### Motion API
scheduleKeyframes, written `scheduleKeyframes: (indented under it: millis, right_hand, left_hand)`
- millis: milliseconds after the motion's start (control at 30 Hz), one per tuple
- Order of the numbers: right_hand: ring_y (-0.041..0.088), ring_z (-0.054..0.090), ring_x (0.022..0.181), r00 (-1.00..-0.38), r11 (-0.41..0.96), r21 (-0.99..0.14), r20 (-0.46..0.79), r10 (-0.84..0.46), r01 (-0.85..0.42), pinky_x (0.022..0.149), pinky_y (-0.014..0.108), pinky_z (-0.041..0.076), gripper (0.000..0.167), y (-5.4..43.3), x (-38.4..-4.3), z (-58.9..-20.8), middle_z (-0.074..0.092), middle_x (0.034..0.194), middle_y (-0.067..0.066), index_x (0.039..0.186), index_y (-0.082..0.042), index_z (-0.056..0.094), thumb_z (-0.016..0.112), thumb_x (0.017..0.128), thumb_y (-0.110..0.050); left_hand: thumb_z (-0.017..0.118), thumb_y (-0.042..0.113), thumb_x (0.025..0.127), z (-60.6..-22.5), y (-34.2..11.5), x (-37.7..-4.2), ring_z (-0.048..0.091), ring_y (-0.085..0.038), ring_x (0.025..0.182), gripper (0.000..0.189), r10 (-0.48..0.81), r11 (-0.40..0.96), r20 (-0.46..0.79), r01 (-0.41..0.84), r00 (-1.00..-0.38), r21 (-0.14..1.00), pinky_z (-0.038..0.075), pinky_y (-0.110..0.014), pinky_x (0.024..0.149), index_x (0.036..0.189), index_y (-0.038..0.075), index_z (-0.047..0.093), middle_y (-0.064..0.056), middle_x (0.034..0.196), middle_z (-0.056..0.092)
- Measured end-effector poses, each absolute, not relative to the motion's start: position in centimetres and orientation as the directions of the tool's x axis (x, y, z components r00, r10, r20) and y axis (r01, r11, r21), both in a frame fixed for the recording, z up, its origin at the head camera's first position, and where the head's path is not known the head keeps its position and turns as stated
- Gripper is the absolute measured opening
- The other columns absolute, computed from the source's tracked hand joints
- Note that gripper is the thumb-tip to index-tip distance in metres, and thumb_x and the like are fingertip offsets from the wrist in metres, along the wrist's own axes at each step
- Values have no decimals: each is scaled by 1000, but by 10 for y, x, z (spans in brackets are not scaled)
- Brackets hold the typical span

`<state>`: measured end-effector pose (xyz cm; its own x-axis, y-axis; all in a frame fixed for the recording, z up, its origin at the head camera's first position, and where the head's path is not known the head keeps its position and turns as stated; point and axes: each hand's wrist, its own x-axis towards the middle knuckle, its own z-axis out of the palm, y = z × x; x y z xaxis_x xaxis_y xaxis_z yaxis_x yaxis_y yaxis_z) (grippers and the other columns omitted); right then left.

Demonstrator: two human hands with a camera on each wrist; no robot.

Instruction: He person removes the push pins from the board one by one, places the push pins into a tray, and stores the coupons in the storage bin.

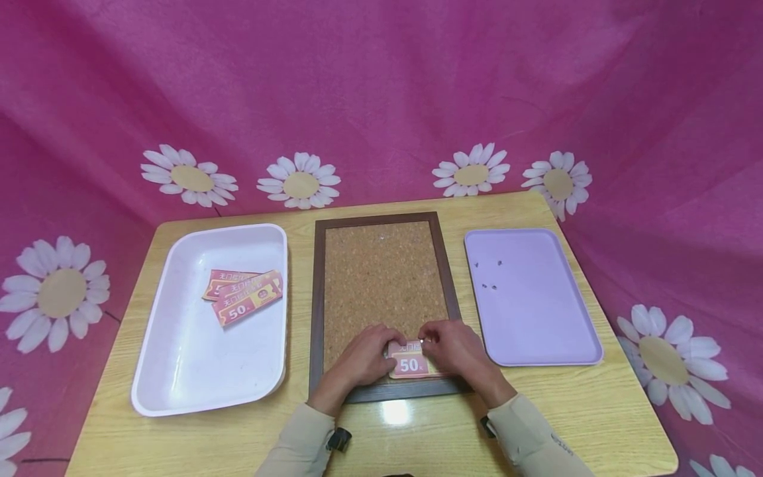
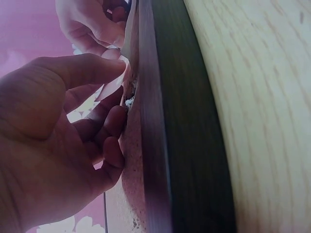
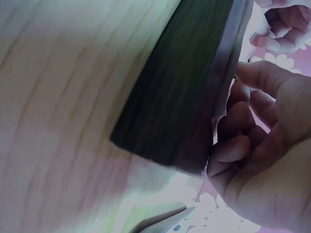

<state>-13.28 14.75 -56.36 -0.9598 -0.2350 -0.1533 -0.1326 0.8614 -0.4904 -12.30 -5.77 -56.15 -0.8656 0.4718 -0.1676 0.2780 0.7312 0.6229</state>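
Note:
A pink and yellow coupon [image 1: 408, 365] marked 50 lies over the lower part of a cork board [image 1: 381, 285] with a dark wooden frame. My left hand [image 1: 365, 355] holds the coupon's left end, thumb on its face and fingers curled by its edge. At the coupon's upper edge, right of its middle, my right hand [image 1: 456, 346] pinches a tiny shiny thumbtack [image 1: 421, 341] between thumb and forefinger. The right hand covers the coupon's right end. The left wrist view shows the left thumb and fingers [image 2: 114, 121] close against the board.
On the left stands a deep white tub [image 1: 197, 371] with several similar coupons [image 1: 247, 299] overlapping inside. A shallow purple tray [image 1: 536, 318] lies right of the board, with several tiny tacks [image 1: 493, 287] near its left side. Behind the wooden table [image 1: 381, 450] hangs a pink flowered cloth.

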Motion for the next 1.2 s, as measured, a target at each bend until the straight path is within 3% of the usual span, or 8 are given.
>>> scheduleKeyframes:
  millis: [667, 1200]
  right_hand:
    - [5, 48, 62, -955, 843, -480, -39, -295, -241, 54, 24, 37, 11, 151, -131, -571, 55, 68, -12, 80, -25, 70, 67, 74, -17]
    - [6, 47, 60, -960, 853, -469, -36, -278, -230, 53, 25, 37, 7, 150, -131, -574, 54, 67, -11, 78, -25, 66, 68, 73, -19]
  left_hand:
    - [72, 15, 78, -563, -58, -123, 58, -15, 102, 27, 473, 733, -167, 282, -865, 620, 47, -35, 88, 105, 19, 69, 3, 106, 67]
    - [72, 14, 79, -563, -58, -121, 58, -15, 101, 27, 462, 734, -153, 280, -874, 618, 47, -35, 87, 105, 18, 69, 3, 107, 67]
